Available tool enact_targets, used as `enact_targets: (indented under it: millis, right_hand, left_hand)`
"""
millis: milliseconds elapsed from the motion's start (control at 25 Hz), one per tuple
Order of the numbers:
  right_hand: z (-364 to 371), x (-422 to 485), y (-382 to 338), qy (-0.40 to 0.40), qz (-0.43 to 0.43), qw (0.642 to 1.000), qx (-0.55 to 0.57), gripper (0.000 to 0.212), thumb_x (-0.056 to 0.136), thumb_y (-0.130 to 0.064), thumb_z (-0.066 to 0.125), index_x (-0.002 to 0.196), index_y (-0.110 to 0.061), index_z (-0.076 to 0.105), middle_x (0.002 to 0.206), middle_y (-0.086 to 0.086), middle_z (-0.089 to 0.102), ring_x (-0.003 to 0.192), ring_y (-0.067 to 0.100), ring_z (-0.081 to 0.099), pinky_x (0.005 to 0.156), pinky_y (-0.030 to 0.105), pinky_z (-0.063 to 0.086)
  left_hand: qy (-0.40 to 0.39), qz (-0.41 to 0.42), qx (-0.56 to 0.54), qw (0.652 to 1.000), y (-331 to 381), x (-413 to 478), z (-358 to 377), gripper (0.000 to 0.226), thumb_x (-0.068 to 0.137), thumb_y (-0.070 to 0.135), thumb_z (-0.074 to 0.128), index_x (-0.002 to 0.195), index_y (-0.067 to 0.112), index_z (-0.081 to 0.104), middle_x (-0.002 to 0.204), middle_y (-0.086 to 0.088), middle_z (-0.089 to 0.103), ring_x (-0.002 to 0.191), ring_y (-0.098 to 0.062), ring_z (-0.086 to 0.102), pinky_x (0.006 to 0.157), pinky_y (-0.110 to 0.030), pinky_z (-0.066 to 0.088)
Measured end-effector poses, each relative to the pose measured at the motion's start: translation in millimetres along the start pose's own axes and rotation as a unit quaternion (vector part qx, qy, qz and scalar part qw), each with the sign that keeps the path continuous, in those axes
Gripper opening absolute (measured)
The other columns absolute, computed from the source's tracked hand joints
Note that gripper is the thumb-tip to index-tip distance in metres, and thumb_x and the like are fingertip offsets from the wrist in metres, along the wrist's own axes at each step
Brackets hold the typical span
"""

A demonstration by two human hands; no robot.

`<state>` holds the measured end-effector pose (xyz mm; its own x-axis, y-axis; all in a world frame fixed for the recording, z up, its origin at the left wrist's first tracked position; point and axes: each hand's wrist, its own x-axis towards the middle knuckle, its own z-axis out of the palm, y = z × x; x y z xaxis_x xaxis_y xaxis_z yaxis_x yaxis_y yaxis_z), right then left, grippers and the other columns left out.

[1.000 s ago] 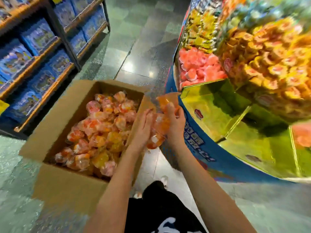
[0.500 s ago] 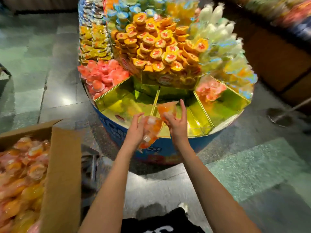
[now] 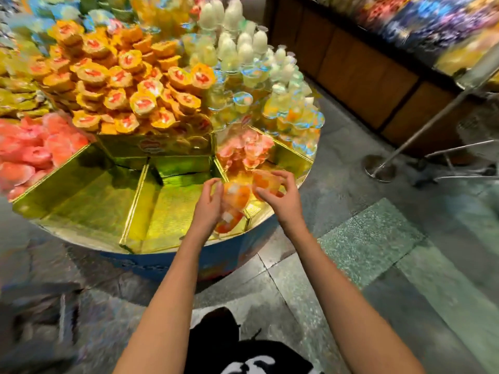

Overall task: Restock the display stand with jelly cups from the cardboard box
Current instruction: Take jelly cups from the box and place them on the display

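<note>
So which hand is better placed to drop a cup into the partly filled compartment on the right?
Probably the right. The right hand holds a jelly cup just in front of that compartment's pink cups; the left hand sits nearer the empty middle compartment, steadying the other cups.

Both arms stretch forward, left hand point(image 3: 206, 205) and right hand point(image 3: 282, 197) gripping (fingers curled).

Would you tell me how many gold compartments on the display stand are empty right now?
2: one empty compartment at front left, another beside it at front centre. More may hide behind the stand.
</note>
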<state>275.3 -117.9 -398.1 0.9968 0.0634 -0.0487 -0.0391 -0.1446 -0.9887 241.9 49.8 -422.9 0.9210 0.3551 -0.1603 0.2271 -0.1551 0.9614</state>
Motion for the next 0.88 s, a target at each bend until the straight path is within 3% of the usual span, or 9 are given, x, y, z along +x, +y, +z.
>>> enact_targets:
  millis: [200,280,360,440,520,600,760,880]
  right_hand:
    - [-14,65,29,-0.01,0.042,0.998,-0.034,0.046,0.075,-0.005,0.082,0.109,-0.011,0.052,0.098,-0.011,0.056,0.079,-0.016,0.057,0.065,0.003,0.042]
    - [-18,94,41,-0.033,0.068,0.996,-0.04,0.049,0.076,-0.006,0.081,0.112,-0.007,0.048,0.098,-0.013,0.052,0.075,-0.022,0.055,0.061,0.001,0.04]
    - [-20,121,52,-0.063,0.099,0.992,-0.05,0.05,0.076,-0.01,0.082,0.112,-0.011,0.046,0.101,-0.013,0.052,0.083,-0.013,0.056,0.061,0.001,0.04]
    - [-16,149,65,-0.107,0.123,0.984,-0.068,0.059,0.075,-0.013,0.083,0.12,-0.021,0.045,0.114,-0.006,0.054,0.1,0.001,0.057,0.07,0.003,0.043]
    - [-10,175,82,-0.13,0.134,0.979,-0.078,0.081,0.074,-0.016,0.084,0.141,-0.029,0.039,0.134,0.001,0.044,0.119,0.012,0.051,0.085,0.014,0.047]
    - [-1,198,94,-0.15,0.149,0.968,-0.133,0.092,0.076,-0.023,0.083,0.151,-0.022,0.03,0.136,0.002,0.035,0.123,0.013,0.043,0.093,0.02,0.041]
    - [5,234,120,-0.206,0.154,0.937,-0.238,0.085,0.079,-0.017,0.079,0.148,-0.012,0.03,0.139,0.009,0.03,0.126,0.023,0.044,0.094,0.018,0.034]
    - [17,259,143,-0.272,0.111,0.901,-0.321,0.084,0.076,-0.013,0.08,0.145,-0.006,0.032,0.137,0.011,0.034,0.129,0.027,0.039,0.105,0.029,0.036]
  left_hand:
    - [0.004,-0.033,0.013,0.999,-12,59,33,0.03,0.104,0.038,0.04,0.126,0.02,0.05,0.116,-0.001,0.055,0.104,-0.018,0.053,0.076,-0.026,0.039]
    - [0.004,-0.056,0.019,0.998,-17,83,41,0.035,0.104,0.04,0.039,0.13,0.019,0.049,0.119,0.002,0.054,0.107,-0.017,0.052,0.079,-0.026,0.038]
    - [0.007,-0.082,0.028,0.996,-20,104,45,0.037,0.104,0.04,0.039,0.133,0.018,0.049,0.12,0.003,0.054,0.106,-0.015,0.051,0.072,-0.022,0.039]
    - [0.003,-0.103,0.042,0.994,-23,126,50,0.035,0.104,0.04,0.039,0.13,0.019,0.05,0.116,0.002,0.056,0.1,-0.014,0.054,0.07,-0.017,0.04]
    - [0.005,-0.122,0.049,0.991,-24,146,57,0.032,0.104,0.04,0.041,0.127,0.021,0.051,0.111,0.002,0.057,0.089,-0.009,0.056,0.07,-0.018,0.042]
    - [0.027,-0.144,0.048,0.988,-27,160,60,0.031,0.103,0.04,0.041,0.126,0.022,0.051,0.109,0.002,0.058,0.084,-0.003,0.054,0.07,-0.024,0.042]
    - [0.078,-0.168,0.032,0.982,-32,172,59,0.02,0.105,0.038,0.038,0.115,0.026,0.049,0.096,0.007,0.058,0.082,-0.001,0.054,0.07,-0.025,0.045]
    - [0.114,-0.189,0.022,0.975,-33,185,59,0.019,0.105,0.039,0.037,0.115,0.026,0.048,0.094,0.014,0.057,0.083,-0.001,0.055,0.072,-0.024,0.045]
